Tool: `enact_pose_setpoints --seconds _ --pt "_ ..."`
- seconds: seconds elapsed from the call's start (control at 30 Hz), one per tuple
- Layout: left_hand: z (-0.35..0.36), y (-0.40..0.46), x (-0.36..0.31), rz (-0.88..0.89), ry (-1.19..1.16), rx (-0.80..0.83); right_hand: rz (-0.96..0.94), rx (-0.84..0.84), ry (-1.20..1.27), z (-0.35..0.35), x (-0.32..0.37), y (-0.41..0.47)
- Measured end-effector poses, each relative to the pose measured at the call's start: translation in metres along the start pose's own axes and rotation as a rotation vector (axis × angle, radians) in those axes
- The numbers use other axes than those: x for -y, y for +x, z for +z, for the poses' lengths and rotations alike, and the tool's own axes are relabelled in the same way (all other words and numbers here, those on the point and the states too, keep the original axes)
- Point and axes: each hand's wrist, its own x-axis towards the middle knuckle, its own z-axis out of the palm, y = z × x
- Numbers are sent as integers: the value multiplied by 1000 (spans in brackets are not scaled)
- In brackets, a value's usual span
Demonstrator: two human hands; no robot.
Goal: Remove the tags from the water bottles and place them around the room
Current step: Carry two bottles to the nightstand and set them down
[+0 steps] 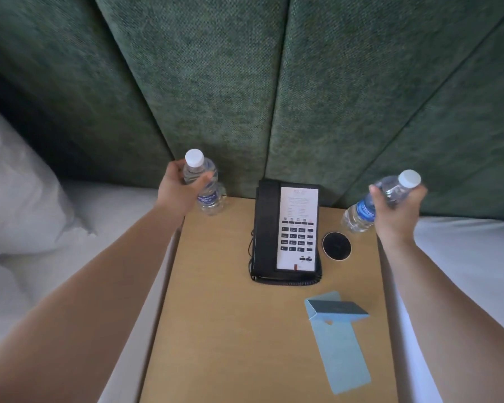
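Two clear water bottles with white caps and blue labels are over the wooden nightstand [216, 301]. My left hand [178, 190] grips the left bottle [205, 184] by its shoulder; it stands upright at the far left corner. My right hand [396, 210] holds the right bottle [370, 205] tilted, cap to the right, its base near the far right corner. Two light blue paper tags lie on the nightstand at the front right: a folded tag [336, 309] rests across a long flat tag [344, 356].
A black desk phone [285, 231] with a white keypad sits at the middle back, a round black disc [336, 245] beside it. Green padded wall panels [245, 97] rise behind. White bedding [26, 213] flanks the nightstand on the left and right.
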Motion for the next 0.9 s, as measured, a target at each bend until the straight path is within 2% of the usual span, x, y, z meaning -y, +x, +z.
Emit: enact_pose_setpoints --seconds 0.17,0.27,0.47,0.53,0.67,0.7,0.77,0.83,0.9 --pt "2 -1 3 24 12 -10 33 53 -42 -5 1 2" --pt "3 -3 6 42 51 -36 105 141 -85 -16 6 5" --pt "5 -6 6 64 78 -55 271 482 -69 -58 11 25" --pt "4 -5 6 64 82 -46 290 464 -73 -63 13 25" --pt "3 -3 6 66 103 -30 204 142 -347 -50 17 13" --pt "3 -2 6 61 98 -26 213 105 -410 -48 19 12" --pt "3 -1 5 47 83 -19 223 145 -365 -50 18 13" --pt "3 0 5 37 83 -19 220 285 -209 -61 15 18" --pt "4 1 5 39 90 -18 217 364 -181 -68 12 17"
